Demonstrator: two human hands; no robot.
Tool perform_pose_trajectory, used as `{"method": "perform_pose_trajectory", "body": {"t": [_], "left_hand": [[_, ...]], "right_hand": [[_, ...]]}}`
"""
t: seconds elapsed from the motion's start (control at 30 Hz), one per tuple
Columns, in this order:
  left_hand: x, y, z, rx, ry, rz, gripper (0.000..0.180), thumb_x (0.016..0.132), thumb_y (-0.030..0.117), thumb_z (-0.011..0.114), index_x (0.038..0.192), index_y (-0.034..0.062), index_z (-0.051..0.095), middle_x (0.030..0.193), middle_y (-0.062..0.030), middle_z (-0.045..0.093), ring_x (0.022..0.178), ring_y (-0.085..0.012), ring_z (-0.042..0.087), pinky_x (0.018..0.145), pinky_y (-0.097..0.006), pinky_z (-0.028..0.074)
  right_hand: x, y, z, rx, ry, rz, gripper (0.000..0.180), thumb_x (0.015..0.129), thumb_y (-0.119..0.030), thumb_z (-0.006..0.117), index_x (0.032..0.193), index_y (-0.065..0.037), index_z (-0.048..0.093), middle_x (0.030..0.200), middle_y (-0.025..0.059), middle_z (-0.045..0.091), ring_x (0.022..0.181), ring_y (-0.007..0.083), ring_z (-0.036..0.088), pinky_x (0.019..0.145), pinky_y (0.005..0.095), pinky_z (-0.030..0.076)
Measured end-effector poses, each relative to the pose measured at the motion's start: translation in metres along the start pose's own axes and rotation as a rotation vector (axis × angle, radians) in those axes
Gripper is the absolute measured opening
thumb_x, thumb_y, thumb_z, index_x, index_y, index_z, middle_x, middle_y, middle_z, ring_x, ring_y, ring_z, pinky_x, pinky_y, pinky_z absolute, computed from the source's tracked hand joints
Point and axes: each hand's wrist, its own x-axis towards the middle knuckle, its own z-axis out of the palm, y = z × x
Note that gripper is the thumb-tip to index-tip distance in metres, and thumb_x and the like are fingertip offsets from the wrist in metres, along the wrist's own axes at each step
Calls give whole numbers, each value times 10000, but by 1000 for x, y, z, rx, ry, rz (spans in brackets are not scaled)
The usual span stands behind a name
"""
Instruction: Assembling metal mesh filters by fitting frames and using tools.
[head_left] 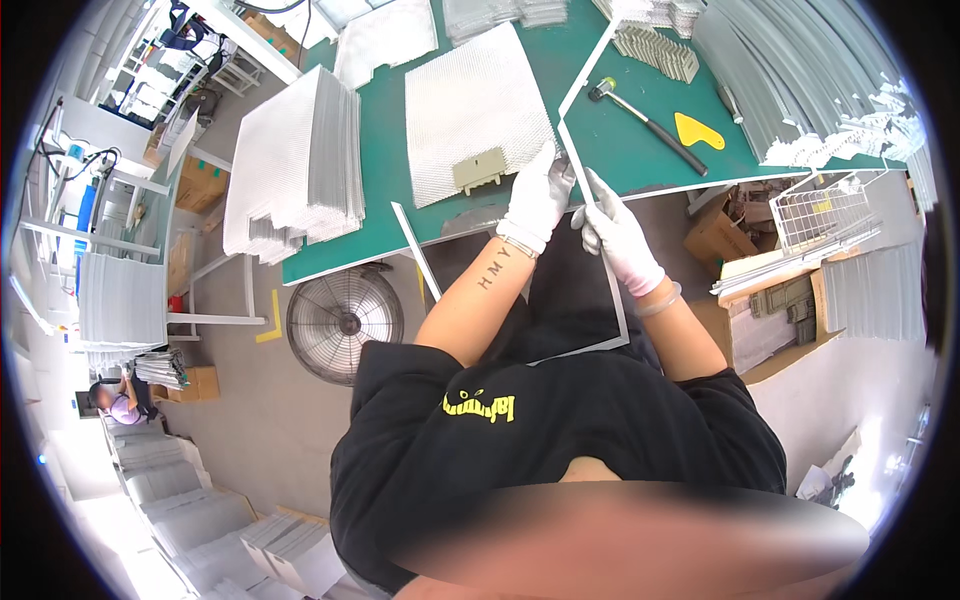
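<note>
A thin, pale metal frame strip [609, 275], bent at several corners, runs from the far side of the green table down to my lap. Both hands wear white gloves with grey fingertips. My left hand [540, 197] is closed on the strip near the table's front edge, its fingertips partly hidden. Just to the right and a little nearer me, my right hand [617, 238] is wrapped round the same strip. A mesh panel [475, 105] lies flat beyond my left hand, with a small beige notched plate [481, 171] on its near edge.
On the green table [385, 150] are a stack of mesh panels [290, 165] at left, a black-handled hammer [655, 128] and a yellow scraper [698, 131]. Long metal strips [770, 75] pile up at right. A floor fan [347, 322] stands below; cardboard boxes flank my right.
</note>
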Motion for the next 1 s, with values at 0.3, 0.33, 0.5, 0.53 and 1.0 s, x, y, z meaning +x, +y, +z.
{"method": "perform_pose_trajectory", "body": {"t": [0.3, 0.33, 0.5, 0.53, 1.0], "left_hand": [[19, -8, 2, 181, -35, 146, 195, 988, 131, 610, 1148, 23, 633, 1058, -75, 673, 980, -190, 639, 887, -334, 525], [23, -6, -1, 184, 6, 141, 174, 991, 138, 608, 1129, 36, 641, 1032, -64, 674, 947, -187, 642, 863, -329, 531], [18, -5, 8, 195, 39, 134, 127, 999, 155, 604, 1077, 65, 651, 970, -43, 664, 876, -178, 644, 800, -312, 537], [19, -5, -3, 119, 8, 54, 165, 1004, 191, 597, 1098, 62, 640, 1014, -68, 661, 910, -196, 639, 824, -336, 534], [-96, 185, -75, 1577, 397, 643, 581, 1067, 409, 424, 1443, -33, 447, 1452, -200, 501, 1373, -253, 439, 1178, -418, 285]], "right_hand": [[4, 0, 2, 10, 37, 38, 618, 1025, -105, 475, 1591, -124, 226, 848, 36, 547, 542, 39, 387, 509, 193, 358], [3, -1, 4, -17, 43, 43, 621, 1022, -102, 480, 1590, -126, 230, 845, 32, 548, 539, 39, 386, 505, 190, 353], [17, -9, 1, -42, 29, 26, 588, 1024, -118, 483, 1573, -97, 273, 834, 30, 565, 540, 44, 419, 496, 188, 377], [26, -16, -1, -127, 4, 0, 573, 1022, -120, 489, 1560, -74, 299, 839, 38, 582, 546, 52, 453, 500, 191, 409], [133, -30, -12, 43, -176, 153, 137, 949, -140, 614, 1000, -71, 508, 774, -18, 453, 595, 69, 439, 512, 230, 386]]}}
